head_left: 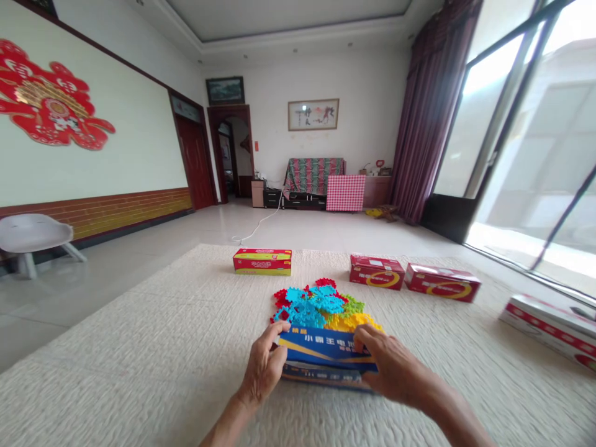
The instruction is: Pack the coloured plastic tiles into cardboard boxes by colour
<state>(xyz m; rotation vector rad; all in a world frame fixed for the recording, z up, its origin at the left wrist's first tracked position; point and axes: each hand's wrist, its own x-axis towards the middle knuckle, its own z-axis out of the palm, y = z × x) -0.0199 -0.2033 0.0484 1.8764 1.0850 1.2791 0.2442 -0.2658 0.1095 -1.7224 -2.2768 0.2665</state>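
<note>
A long blue cardboard box (326, 351) with yellow stripes and white lettering is right in front of me on the textured cream cover. My left hand (263, 363) grips its left end, thumb on the near side and fingers over the top edge. At its right end, my right hand (388, 363) holds it the same way. A dark gap runs along the box's near side, below the printed panel. Just behind the box lies a heap of plastic snowflake pieces (307, 304) in blue, red, green and yellow; the box hides the heap's near edge.
Beyond the heap stands a red and yellow-green box (262, 262). Two dark red boxes (376, 273) sit to the right, and a white and red box (549, 332) lies at the far right. A white chair (35, 236) is on the tiled floor at left.
</note>
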